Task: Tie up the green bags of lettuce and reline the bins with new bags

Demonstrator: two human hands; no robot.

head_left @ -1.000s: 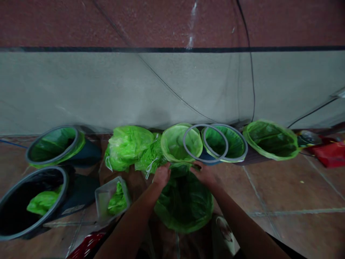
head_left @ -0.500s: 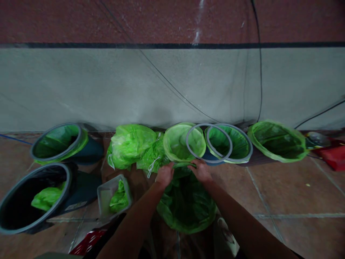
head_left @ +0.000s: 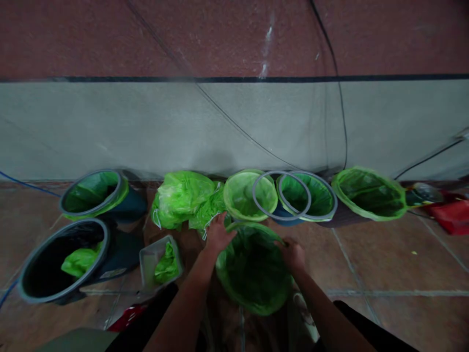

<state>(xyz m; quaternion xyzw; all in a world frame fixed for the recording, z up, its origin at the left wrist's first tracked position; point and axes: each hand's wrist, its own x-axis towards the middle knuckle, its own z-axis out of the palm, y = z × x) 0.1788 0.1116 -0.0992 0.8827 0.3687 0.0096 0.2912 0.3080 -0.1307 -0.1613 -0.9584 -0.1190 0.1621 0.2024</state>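
A bin stands right before me, lined with a green bag folded outward over its rim. At the far left of that rim is my left hand, its fingers spread and the thumb close to the liner's edge. My right hand grips the green bin liner at the rim's right side. Just behind is another green-lined bin, paler inside. A loose grey ring overlaps its right side and the bin beyond.
Along the wall are tied green bags, a blue bin and a lined bin. A black-lined bin and a clear tub are at left. Red material lies far right. Cables hang down the wall.
My hands have moved apart from the far edge of the rim, the left outward and the right round to the side. The liner's far edge now curves round the rim.
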